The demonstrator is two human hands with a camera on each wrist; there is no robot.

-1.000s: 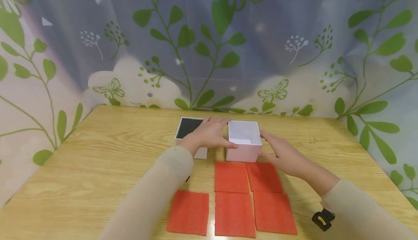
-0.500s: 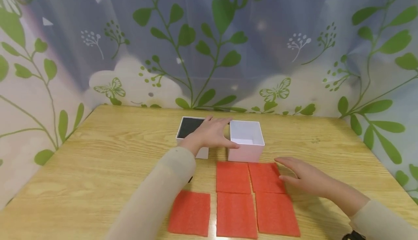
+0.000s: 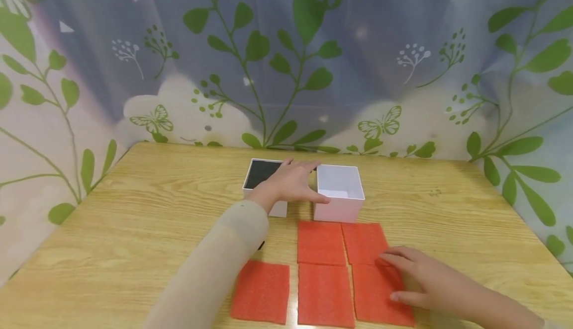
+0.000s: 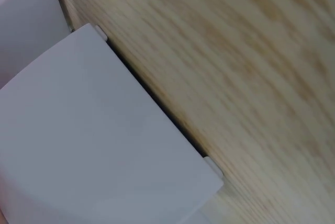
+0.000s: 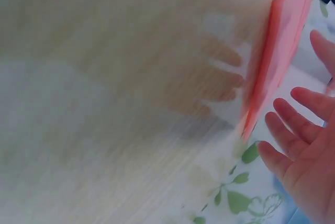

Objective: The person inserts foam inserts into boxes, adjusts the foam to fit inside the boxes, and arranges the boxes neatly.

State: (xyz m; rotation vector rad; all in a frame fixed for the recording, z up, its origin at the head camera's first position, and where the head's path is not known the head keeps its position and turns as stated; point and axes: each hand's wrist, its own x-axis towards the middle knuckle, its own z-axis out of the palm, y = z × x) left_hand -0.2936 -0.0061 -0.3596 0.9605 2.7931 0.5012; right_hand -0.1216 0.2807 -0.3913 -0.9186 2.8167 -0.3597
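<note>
Left hand [image 3: 288,186] lies flat, half hiding the black-lined box [image 3: 261,175] left of the white box [image 3: 338,193]. Right hand [image 3: 421,279], fingers relaxed, covers part of a red foam square [image 3: 378,294] nearer us than the white box; our right-wrist view is blurred.

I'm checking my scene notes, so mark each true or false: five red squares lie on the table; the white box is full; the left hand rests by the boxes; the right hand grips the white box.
Five red squares lie on the table: true.
The white box is full: false, it looks empty.
The left hand rests by the boxes: true.
The right hand grips the white box: false, it lies open over the right-hand red squares.
</note>
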